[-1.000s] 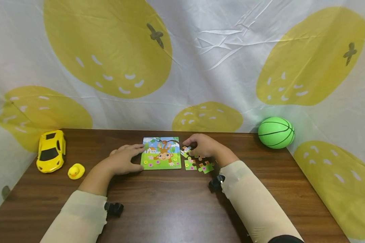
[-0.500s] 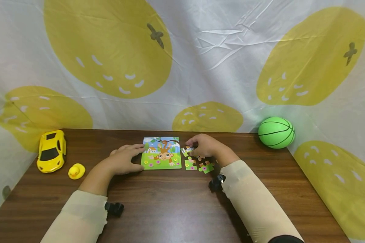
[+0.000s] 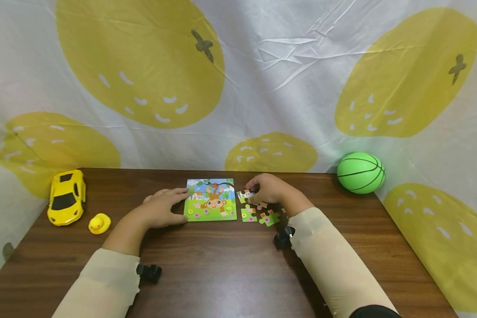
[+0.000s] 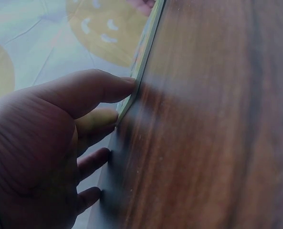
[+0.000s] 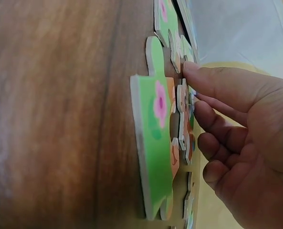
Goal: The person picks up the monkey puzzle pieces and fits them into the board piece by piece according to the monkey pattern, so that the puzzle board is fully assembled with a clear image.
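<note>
A square monkey jigsaw board (image 3: pixel 210 207) lies flat on the table. My left hand (image 3: pixel 164 208) rests at its left edge, thumb and forefinger touching the rim, the other fingers extended. The left wrist view shows the thumb (image 4: pixel 117 88) on the edge. Right of the board lie several loose jigsaw pieces, among them a green corner piece (image 3: pixel 248 215) and a green piece with a pink flower (image 5: pixel 153 119). My right hand (image 3: pixel 268 191) pinches a piece with a white house (image 3: pixel 241 197) between thumb and fingers, low over the table. The hand partly hides the pieces beneath it.
A yellow toy car (image 3: pixel 66 198) and a yellow rubber duck (image 3: pixel 100 224) stand at the left. A green ball (image 3: pixel 361 172) sits in the back right corner. A fruit-print curtain (image 3: pixel 278 88) hangs along the back edge of the brown table (image 3: pixel 222 274).
My right hand has shifted slightly right, and the house piece has moved a little away from the board. My left hand has stayed on the board's edge.
</note>
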`<action>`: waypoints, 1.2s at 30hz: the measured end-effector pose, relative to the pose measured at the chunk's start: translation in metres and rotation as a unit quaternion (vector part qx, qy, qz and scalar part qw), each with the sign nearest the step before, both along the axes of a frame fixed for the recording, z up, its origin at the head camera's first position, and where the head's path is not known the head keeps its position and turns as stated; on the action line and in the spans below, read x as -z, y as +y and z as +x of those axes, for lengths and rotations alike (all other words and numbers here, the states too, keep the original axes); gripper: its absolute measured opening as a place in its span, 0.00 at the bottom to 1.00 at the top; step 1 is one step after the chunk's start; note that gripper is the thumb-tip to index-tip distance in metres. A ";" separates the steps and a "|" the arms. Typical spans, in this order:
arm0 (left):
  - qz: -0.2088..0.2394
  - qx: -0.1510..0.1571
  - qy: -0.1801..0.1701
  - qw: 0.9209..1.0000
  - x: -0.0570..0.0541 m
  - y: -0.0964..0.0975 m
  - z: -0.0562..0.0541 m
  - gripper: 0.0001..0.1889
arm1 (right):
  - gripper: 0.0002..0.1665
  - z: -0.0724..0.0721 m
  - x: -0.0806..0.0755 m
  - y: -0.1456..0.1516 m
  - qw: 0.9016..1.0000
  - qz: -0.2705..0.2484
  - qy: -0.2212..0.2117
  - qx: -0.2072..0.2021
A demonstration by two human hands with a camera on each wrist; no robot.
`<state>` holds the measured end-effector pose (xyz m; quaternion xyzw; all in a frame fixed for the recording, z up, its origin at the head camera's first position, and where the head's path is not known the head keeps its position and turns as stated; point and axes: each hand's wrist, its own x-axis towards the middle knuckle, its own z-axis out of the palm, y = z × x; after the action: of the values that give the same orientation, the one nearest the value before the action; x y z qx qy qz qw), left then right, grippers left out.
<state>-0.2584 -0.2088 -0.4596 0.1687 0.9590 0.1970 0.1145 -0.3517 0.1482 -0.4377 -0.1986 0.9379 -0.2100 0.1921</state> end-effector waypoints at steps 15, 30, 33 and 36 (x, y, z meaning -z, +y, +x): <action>0.002 0.000 -0.001 1.000 -0.001 -0.001 0.001 0.43 | 0.13 0.002 -0.003 0.002 0.997 -0.066 0.038 0.004; -0.001 -0.001 -0.003 1.000 0.000 -0.003 0.001 0.43 | 0.13 0.013 -0.015 -0.026 0.986 -0.164 0.008 -0.014; 0.000 -0.001 -0.003 1.000 0.000 -0.003 0.002 0.43 | 0.15 0.014 -0.012 -0.038 0.984 -0.177 -0.006 -0.021; 0.002 -0.001 -0.005 1.000 0.000 -0.002 0.002 0.43 | 0.15 0.016 -0.007 -0.052 0.983 -0.183 -0.011 -0.027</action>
<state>-0.2568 -0.2112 -0.4596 0.1668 0.9583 0.1996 0.1185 -0.3357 0.0961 -0.4302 -0.2536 0.8757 -0.3747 0.1686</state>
